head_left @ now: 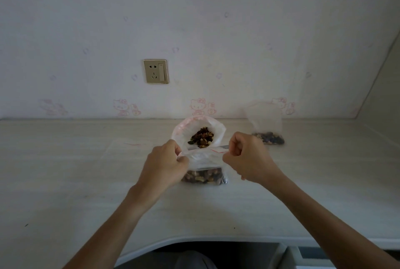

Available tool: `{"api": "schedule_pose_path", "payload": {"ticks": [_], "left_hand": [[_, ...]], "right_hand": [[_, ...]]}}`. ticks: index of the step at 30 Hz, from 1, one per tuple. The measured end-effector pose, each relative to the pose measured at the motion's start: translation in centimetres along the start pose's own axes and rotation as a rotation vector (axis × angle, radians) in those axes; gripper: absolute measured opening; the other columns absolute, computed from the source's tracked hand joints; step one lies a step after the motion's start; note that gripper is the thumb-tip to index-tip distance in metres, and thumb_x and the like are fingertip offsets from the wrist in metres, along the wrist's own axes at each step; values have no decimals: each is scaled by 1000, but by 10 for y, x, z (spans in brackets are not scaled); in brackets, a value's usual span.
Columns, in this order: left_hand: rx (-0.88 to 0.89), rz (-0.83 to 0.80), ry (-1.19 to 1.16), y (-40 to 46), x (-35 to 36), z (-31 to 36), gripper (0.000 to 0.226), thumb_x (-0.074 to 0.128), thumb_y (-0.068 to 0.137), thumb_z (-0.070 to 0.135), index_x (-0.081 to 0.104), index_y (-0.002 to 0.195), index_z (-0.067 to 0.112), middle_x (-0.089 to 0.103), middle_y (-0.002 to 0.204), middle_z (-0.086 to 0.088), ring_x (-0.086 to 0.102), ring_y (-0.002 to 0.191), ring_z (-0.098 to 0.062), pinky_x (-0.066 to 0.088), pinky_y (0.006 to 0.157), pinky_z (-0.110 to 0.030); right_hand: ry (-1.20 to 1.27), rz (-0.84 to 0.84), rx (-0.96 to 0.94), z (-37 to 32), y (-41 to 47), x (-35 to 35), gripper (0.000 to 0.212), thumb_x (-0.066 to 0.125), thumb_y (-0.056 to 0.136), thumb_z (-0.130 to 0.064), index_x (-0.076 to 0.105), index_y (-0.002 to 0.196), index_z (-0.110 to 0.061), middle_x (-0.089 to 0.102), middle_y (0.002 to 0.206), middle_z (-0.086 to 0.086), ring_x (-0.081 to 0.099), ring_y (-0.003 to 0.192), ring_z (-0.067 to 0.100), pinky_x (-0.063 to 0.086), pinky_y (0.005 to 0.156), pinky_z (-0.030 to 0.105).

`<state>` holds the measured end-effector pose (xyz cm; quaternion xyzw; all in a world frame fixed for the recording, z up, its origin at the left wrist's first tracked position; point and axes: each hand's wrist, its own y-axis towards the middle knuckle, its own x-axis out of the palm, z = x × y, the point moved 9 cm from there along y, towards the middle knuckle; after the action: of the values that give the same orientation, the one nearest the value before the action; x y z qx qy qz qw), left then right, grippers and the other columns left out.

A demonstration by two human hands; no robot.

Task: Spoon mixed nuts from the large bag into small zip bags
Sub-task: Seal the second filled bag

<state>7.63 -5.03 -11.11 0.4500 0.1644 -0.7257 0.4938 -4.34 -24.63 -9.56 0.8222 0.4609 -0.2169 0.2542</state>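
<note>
A small clear zip bag (204, 173) with mixed nuts in its bottom stands on the table in front of me. My left hand (165, 163) pinches the left end of its top edge. My right hand (249, 157) pinches the right end, by the red zip strip. Just behind it the large bag (198, 130) stands open, with dark mixed nuts showing inside. A thin metal spoon handle (223, 146) pokes out between the two bags; the spoon's bowl is hidden.
Another small bag (266, 125) with nuts in its bottom stands at the back right near the wall. A wall socket (156, 71) sits above the pale table (75, 171). The table's curved front edge runs along the bottom.
</note>
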Motion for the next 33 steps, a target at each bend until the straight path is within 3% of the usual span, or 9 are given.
{"api": "schedule_pose_path", "payload": {"ticks": [4, 7, 10, 13, 20, 25, 27, 29, 33], "left_hand": [[-173, -262, -435, -5, 21, -3, 20, 65, 93, 27, 73, 79, 15, 72, 85, -6, 72, 58, -12, 59, 52, -30], [-297, -475, -810, -13, 36, 0, 32, 77, 88, 46, 83, 93, 15, 76, 96, -7, 73, 70, -16, 60, 61, -33], [-323, -651, -1084, -18, 48, 4, 44, 79, 81, 45, 79, 114, 16, 75, 106, -8, 73, 83, -17, 61, 66, -34], [-303, -679, -1202, -21, 54, 1, 44, 86, 78, 40, 80, 114, 15, 75, 109, -7, 73, 87, -15, 61, 66, -29], [-322, -425, -1082, -13, 47, -8, 30, 90, 73, 31, 84, 98, 16, 75, 84, -3, 67, 64, -9, 48, 50, -20], [-136, -28, -501, 2, -2, -12, 10, 79, 80, 8, 72, 80, 15, 74, 65, -3, 70, 56, -12, 54, 49, -28], [-1, 104, -159, 2, -19, -2, 11, 70, 82, 17, 62, 78, 23, 70, 64, 2, 66, 59, -12, 51, 54, -28], [46, 101, 35, 0, -18, 5, 9, 63, 88, 26, 55, 84, 25, 67, 76, 5, 62, 67, -10, 46, 55, -25], [-222, -192, -601, -3, 10, -6, 11, 61, 94, 18, 66, 91, 9, 73, 82, -9, 75, 68, -19, 64, 61, -41]], "right_hand": [[244, -147, 215, 19, -2, 12, 9, 65, 95, -11, 63, 90, -3, 69, 75, 14, 68, 53, 20, 57, 48, 34], [588, -313, 369, 33, -8, 29, 23, 65, 99, -25, 73, 104, -3, 73, 88, 17, 71, 70, 26, 58, 57, 34], [893, -396, 470, 39, -12, 44, 29, 66, 96, -29, 74, 101, -2, 71, 89, 18, 69, 72, 26, 57, 57, 34], [1090, -410, 513, 42, -14, 52, 22, 67, 91, -19, 78, 96, 0, 69, 90, 19, 68, 70, 25, 59, 58, 31], [991, -368, 354, 34, -11, 51, 10, 70, 93, -8, 73, 87, 0, 61, 80, 15, 62, 64, 21, 57, 60, 29], [325, -18, 130, 15, -5, 10, 7, 61, 94, -4, 60, 87, -4, 65, 62, 16, 62, 47, 24, 57, 47, 37], [-62, 69, -41, -5, -4, 2, 7, 57, 90, -8, 53, 85, -12, 65, 59, 10, 59, 44, 20, 50, 43, 39], [-190, 52, -85, -12, -4, 6, 6, 51, 91, -11, 51, 88, -16, 65, 60, 7, 62, 47, 22, 52, 46, 43], [416, -159, 251, 17, -6, 26, 19, 45, 99, -13, 61, 99, -2, 73, 73, 23, 72, 60, 35, 62, 55, 46]]}}
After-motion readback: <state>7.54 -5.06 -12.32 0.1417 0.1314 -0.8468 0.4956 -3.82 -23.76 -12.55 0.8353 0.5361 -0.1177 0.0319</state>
